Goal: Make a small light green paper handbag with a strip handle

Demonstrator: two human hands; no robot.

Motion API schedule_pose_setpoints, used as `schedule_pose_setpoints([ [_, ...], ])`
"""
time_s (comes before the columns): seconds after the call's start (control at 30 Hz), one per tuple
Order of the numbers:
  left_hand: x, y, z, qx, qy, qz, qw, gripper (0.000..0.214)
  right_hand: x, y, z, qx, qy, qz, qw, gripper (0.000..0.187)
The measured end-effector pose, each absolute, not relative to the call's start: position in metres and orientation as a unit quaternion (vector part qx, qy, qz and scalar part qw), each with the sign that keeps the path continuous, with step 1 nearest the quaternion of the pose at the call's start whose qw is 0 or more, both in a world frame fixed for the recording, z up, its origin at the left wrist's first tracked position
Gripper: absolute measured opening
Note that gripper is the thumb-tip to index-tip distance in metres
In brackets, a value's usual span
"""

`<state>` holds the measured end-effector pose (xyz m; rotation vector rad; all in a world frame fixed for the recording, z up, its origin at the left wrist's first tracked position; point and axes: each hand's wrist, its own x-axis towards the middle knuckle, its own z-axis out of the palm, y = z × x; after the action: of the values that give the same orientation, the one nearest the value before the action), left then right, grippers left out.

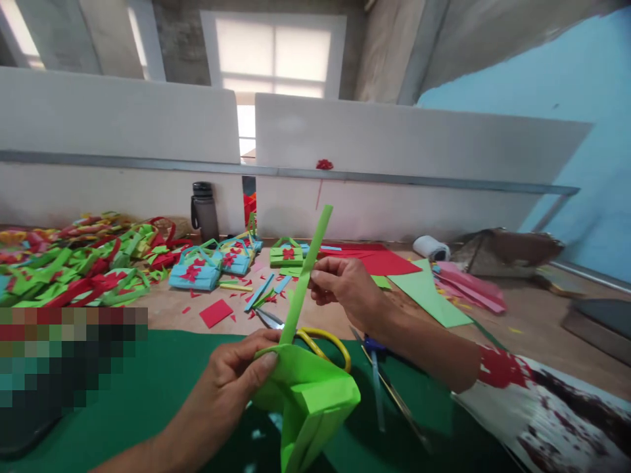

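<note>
My left hand [236,378] is closed on the edge of a bright green folded paper bag [320,401], its thumb pressed on the near side. A long green paper strip [306,272] rises at a slant from that edge. Partway up, the fingers of my right hand [342,286] pinch this strip. Whether the strip is fixed to the bag cannot be seen. Scissors with yellow handles [325,348] lie just behind the bag. Finished small paper bags with red bows, such as a blue one [194,272] and a green one [286,255], stand farther back.
A heap of coloured paper bags [98,263] covers the left side beside a dark water bottle [204,213]. Red paper sheets [384,259], a pale green sheet [428,292] and a white roll [431,248] lie to the right. A green cutting mat [162,368] is underneath.
</note>
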<state>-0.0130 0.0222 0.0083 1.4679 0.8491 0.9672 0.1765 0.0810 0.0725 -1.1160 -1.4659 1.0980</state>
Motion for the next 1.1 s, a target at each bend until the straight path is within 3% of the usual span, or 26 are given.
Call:
schedule_pose_setpoints([
  [0.2,0.02,0.011,0.011,0.584,0.364,0.355,0.633,0.034,0.204,0.04,0.071,-0.444,-0.569,0.468,0.509,0.015],
  [0.4,0.04,0.016,0.012,0.582,0.358,0.339,0.646,0.035,0.221,0.021,0.052,-0.453,-0.561,0.505,0.474,0.038],
  [0.7,0.054,0.028,0.01,0.641,0.344,0.304,0.615,0.034,0.229,0.026,0.027,-0.46,-0.528,0.576,0.421,0.02],
  [1.1,0.049,0.035,0.013,0.61,0.381,0.277,0.637,0.035,0.23,0.026,0.03,-0.522,-0.522,0.557,0.38,0.019],
])
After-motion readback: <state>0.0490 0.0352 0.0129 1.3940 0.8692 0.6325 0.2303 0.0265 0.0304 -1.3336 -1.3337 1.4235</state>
